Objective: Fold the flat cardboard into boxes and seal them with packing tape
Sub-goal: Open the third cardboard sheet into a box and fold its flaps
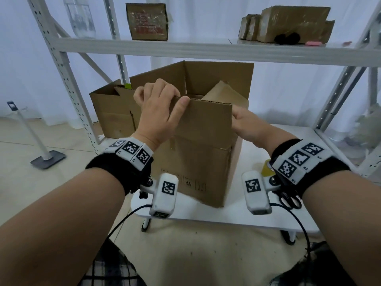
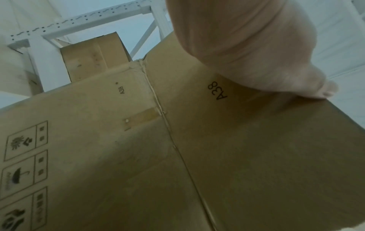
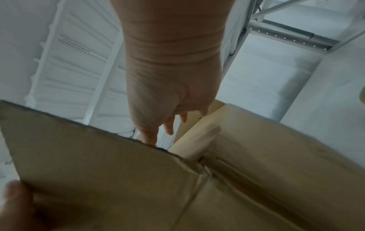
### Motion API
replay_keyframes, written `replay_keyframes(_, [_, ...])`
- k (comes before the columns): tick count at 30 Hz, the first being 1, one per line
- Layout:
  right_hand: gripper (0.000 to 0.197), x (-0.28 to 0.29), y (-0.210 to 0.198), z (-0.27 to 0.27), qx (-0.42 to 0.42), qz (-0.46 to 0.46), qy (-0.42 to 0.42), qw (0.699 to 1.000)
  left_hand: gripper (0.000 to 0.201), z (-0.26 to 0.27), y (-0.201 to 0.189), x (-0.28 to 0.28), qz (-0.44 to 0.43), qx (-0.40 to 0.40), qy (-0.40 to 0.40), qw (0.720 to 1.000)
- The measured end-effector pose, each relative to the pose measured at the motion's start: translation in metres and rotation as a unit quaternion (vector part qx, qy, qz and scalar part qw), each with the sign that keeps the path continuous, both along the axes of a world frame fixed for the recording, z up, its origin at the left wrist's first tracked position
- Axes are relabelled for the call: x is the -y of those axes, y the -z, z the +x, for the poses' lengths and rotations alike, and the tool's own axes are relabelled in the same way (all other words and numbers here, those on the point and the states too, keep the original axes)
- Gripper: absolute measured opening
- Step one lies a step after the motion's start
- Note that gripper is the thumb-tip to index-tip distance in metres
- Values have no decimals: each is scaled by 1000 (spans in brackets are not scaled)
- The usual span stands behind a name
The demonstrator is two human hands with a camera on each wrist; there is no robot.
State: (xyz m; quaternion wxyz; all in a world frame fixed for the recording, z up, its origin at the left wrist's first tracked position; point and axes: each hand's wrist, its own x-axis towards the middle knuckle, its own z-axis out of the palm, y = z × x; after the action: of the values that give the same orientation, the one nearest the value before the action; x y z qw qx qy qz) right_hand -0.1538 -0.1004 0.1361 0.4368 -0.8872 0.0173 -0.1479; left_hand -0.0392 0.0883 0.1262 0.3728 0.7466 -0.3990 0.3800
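Closing the box (image 1: 198, 162) top: left hand (image 1: 158, 112) pinches its near flap (image 1: 206, 118); right hand (image 1: 245, 122) grips the flap's right edge. Next, fold it down.

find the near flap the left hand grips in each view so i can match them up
Head: the near flap stands upright at centre, left hand curled over its top edge, right hand at its right end.
Left wrist: it fills the right half, printed A38.
Right wrist: lower left, top edge running diagonally.
Shared landmark: the box corner crease.
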Motion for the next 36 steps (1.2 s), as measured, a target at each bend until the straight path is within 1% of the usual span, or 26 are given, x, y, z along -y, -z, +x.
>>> replay_keyframes(1, [26,-2,-2,6,6,-30,-6,1000,35,1,0,-3,2,4,-8,1000])
replay_keyframes(3, [41,-8,-8,15,2,-104,-28,994,37,4,0,-7,15,11,-9,1000])
replay_keyframes(5, [45,-20,-15,27,-41,-150,-19,988,40,6,-1,-9,21,14,1,1000])
replay_keyframes(6, [46,-26,-19,32,-53,-171,-30,983,41,6,-1,-9,20,15,6,1000])
replay_keyframes(7, [45,-31,-21,34,-71,-189,-33,979,41,7,-1,-9,20,15,10,1000])
replay_keyframes(8, [36,-31,-20,40,-88,-196,-29,976,42,8,-2,-9,23,16,12,1000])
replay_keyframes(9, [20,-31,-18,41,-98,-184,-26,978,43,9,-2,-11,27,20,12,999])
replay_keyframes(10, [22,-29,-16,43,-86,-158,-24,983,45,11,-3,-12,32,23,11,999])
replay_keyframes(11, [35,-30,-17,43,-69,-127,-5,990,45,13,-2,-14,35,21,9,999])
replay_keyframes(12, [40,-31,-16,43,-57,-108,16,992,45,15,-2,-16,36,18,7,999])
replay_keyframes(13, [39,-31,-17,42,-29,-107,29,993,45,16,-3,-16,36,17,5,999])
replay_keyframes(14, [33,-35,-18,43,-6,-104,32,994,45,16,-3,-15,36,13,3,999])
replay_keyframes(16, [15,-33,-22,41,30,-115,42,992,48,14,-5,-11,37,-2,1,999])
replay_keyframes(17, [19,-31,-24,37,60,-109,43,991,49,12,-6,-8,36,-8,-2,999])
replay_keyframes(19, [36,-26,-29,22,128,-92,45,986,51,11,-6,-5,29,-11,-14,999])
replay_keyframes(22, [55,-14,-33,3,241,-64,71,966,51,12,-6,-1,26,-18,-37,999])
replay_keyframes(24, [65,-6,-34,-5,280,-44,92,955,53,14,-8,4,42,-33,-52,997])
replay_keyframes(25, [63,-2,-31,-9,289,-38,97,952,54,14,-8,8,57,-42,-60,996])
replay_keyframes(28, [40,3,-20,-20,278,-51,113,953,56,12,-6,23,98,-56,-68,991])
replay_keyframes(29, [38,5,-16,-24,274,-65,120,952,54,10,-4,28,105,-61,-67,990])
replay_keyframes(32, [44,10,-9,-29,283,-97,131,945,44,5,-3,36,112,-73,-62,989])
replay_keyframes(33, [43,10,-8,-28,287,-102,137,943,44,4,-4,37,113,-73,-58,989])
replay_keyframes(36, [36,5,-4,-25,302,-91,134,940,53,-1,-6,35,106,-48,-65,991])
